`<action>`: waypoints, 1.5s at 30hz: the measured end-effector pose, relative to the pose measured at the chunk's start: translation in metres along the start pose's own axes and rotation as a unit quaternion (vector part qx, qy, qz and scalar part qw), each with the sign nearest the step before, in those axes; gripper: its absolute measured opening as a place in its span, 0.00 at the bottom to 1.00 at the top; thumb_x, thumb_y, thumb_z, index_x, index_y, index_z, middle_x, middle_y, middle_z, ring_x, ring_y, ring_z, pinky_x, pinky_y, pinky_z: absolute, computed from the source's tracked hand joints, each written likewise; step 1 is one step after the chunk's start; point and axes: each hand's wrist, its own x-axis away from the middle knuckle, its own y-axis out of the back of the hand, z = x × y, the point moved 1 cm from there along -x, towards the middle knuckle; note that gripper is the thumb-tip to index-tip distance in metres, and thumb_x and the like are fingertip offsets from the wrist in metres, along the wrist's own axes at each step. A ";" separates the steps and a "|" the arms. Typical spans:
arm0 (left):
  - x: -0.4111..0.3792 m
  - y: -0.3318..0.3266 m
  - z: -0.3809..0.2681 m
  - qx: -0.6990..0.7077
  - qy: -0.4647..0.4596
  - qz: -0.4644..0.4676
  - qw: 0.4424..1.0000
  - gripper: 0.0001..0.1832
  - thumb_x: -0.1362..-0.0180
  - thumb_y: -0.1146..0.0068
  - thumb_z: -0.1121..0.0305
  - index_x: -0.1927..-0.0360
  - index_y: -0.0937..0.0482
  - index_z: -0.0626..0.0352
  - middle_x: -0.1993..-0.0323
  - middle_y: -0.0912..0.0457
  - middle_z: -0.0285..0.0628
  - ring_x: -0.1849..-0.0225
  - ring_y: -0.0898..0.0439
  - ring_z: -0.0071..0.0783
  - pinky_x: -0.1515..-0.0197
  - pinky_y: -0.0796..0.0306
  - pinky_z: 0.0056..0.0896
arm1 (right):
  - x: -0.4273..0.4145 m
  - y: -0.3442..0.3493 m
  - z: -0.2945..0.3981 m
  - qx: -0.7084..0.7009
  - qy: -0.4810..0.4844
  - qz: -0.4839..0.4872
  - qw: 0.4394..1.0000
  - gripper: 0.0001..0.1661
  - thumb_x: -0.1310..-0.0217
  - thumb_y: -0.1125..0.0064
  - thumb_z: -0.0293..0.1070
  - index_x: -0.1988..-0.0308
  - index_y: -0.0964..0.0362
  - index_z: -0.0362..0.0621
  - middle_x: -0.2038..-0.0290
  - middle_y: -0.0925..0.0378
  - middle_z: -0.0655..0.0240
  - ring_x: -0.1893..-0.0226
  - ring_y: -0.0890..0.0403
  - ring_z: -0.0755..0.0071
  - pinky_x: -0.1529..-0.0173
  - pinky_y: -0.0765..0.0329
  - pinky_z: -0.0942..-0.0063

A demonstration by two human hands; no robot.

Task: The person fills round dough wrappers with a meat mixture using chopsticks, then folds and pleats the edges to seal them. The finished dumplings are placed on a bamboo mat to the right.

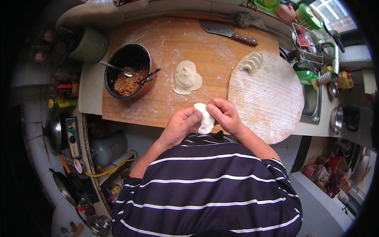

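Observation:
Between my two hands is a pale folded dumpling (206,122), just off the near edge of the wooden board. My left hand (184,123) grips its left side with thumb and fingers. The thumb and fingers of my right hand (224,115) pinch its upper right edge. Beyond them a pile of round dough wrappers (187,77) lies on the floured board. A dark pot (108,80) at the left holds minced filling (128,85), a metal spoon (111,65) and dark-handled utensils. Several finished dumplings (251,62) sit in an overlapping row on a round ribbed tray (266,100) at the right.
A cleaver (226,32) lies at the far side of the wooden board (165,38). Right of the tray are a sink (312,103) and a metal bowl (337,119). A large green-grey pot (90,46) stands at the far left. Beneath the counter sits a gas cylinder (109,149).

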 end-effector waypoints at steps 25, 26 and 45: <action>0.005 -0.001 0.000 -0.003 0.040 0.026 0.999 0.23 0.38 0.45 0.52 0.54 0.24 0.65 0.61 0.20 0.39 0.63 0.20 0.23 0.63 0.24 0.25 | -0.005 0.005 0.000 -0.053 -0.080 0.045 0.994 0.17 0.31 0.52 0.41 0.72 0.31 0.44 0.80 0.33 0.77 0.82 0.34 0.87 0.80 0.40 0.83; 0.005 -0.002 -0.003 -0.009 0.042 0.033 0.999 0.23 0.38 0.45 0.52 0.55 0.24 0.65 0.61 0.20 0.39 0.64 0.21 0.22 0.63 0.24 0.25 | -0.008 0.009 -0.010 -0.083 -0.065 0.055 0.993 0.17 0.31 0.52 0.40 0.73 0.31 0.44 0.80 0.32 0.77 0.82 0.34 0.87 0.80 0.39 0.83; 0.008 0.001 -0.001 -0.011 0.078 0.054 0.995 0.23 0.38 0.45 0.53 0.54 0.22 0.66 0.67 0.18 0.35 0.71 0.22 0.16 0.76 0.30 0.15 | -0.007 0.004 -0.005 -0.078 -0.060 0.074 0.992 0.14 0.34 0.50 0.36 0.73 0.31 0.42 0.81 0.31 0.74 0.82 0.32 0.84 0.79 0.37 0.83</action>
